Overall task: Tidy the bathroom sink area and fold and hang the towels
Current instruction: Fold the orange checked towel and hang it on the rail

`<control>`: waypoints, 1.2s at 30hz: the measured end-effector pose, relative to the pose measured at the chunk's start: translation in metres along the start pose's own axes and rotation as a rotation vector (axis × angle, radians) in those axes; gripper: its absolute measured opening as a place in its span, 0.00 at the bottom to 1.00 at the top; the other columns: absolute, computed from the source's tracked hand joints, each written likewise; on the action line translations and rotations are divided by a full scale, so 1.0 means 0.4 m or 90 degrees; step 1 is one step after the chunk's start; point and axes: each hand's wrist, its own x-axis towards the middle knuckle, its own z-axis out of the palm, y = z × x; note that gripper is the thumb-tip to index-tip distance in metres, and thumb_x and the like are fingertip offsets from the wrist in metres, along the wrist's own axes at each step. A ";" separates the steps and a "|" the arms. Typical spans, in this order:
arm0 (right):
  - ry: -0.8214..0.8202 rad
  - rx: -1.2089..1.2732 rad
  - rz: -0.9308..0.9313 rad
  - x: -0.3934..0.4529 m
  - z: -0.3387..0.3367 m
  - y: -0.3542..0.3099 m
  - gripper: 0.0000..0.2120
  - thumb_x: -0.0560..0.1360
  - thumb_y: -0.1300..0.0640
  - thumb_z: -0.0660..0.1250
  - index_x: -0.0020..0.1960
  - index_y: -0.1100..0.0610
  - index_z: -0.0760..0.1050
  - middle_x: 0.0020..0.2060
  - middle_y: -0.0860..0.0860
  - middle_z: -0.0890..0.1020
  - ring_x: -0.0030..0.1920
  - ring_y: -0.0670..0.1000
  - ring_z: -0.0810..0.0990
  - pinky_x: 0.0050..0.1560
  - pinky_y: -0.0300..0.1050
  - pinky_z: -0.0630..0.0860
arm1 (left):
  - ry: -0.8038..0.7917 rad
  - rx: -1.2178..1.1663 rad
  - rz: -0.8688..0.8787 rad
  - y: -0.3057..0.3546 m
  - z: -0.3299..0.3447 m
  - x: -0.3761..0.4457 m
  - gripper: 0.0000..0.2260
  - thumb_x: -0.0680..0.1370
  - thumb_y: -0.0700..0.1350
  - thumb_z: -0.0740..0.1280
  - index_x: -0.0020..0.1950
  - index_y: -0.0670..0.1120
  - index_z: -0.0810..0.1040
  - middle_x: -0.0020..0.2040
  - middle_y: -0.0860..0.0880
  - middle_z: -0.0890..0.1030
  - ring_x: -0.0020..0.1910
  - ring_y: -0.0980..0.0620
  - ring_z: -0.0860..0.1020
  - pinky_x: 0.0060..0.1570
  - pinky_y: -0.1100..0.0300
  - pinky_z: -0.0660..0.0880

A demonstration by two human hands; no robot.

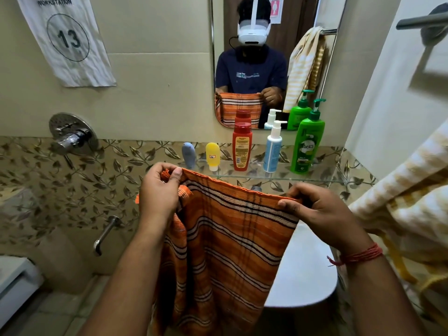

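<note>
Orange towel (225, 241) hangs long-axis down btwn our hands; left hand (158, 192) & right hand (322, 214) each pinch a top corner, equally near.

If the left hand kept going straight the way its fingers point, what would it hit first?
Probably the blue-grey tube on the glass shelf. The left hand, pinching the orange striped towel, points up and forward toward it, though depth is hard to judge.
</note>
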 end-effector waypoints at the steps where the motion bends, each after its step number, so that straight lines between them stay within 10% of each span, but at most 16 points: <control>1: -0.006 0.015 0.002 0.000 0.002 0.002 0.13 0.71 0.41 0.69 0.40 0.52 0.78 0.35 0.51 0.81 0.37 0.53 0.80 0.39 0.55 0.77 | 0.004 -0.003 -0.002 0.000 -0.001 0.001 0.03 0.81 0.45 0.67 0.47 0.48 0.79 0.42 0.54 0.80 0.40 0.59 0.77 0.30 0.72 0.71; 7: -0.039 0.125 0.030 0.001 0.008 0.007 0.18 0.73 0.35 0.68 0.43 0.50 0.75 0.35 0.52 0.78 0.38 0.55 0.78 0.39 0.50 0.75 | 0.007 -0.005 -0.005 -0.011 -0.010 0.015 0.04 0.80 0.46 0.68 0.46 0.50 0.79 0.44 0.52 0.82 0.43 0.53 0.80 0.39 0.60 0.76; 14: -0.034 0.334 -0.022 -0.002 0.008 -0.029 0.07 0.76 0.60 0.67 0.54 0.54 0.79 0.41 0.57 0.81 0.45 0.54 0.82 0.46 0.47 0.81 | -0.008 -0.005 -0.021 -0.019 -0.015 0.023 0.05 0.80 0.47 0.68 0.45 0.53 0.78 0.45 0.52 0.83 0.46 0.49 0.82 0.44 0.56 0.78; 22: -0.095 0.630 -0.045 -0.002 0.030 -0.086 0.15 0.69 0.54 0.78 0.53 0.56 0.83 0.47 0.57 0.85 0.49 0.55 0.84 0.50 0.47 0.82 | -0.111 -0.056 -0.014 0.043 0.003 -0.005 0.14 0.78 0.60 0.64 0.56 0.53 0.77 0.49 0.51 0.82 0.44 0.49 0.82 0.39 0.52 0.79; 36: -0.066 0.316 -0.018 0.039 0.165 -0.165 0.09 0.74 0.66 0.70 0.46 0.53 0.84 0.57 0.53 0.79 0.61 0.50 0.79 0.61 0.51 0.78 | -0.305 -0.245 0.114 0.132 0.067 -0.121 0.26 0.70 0.71 0.53 0.52 0.54 0.78 0.41 0.59 0.76 0.38 0.62 0.76 0.38 0.66 0.75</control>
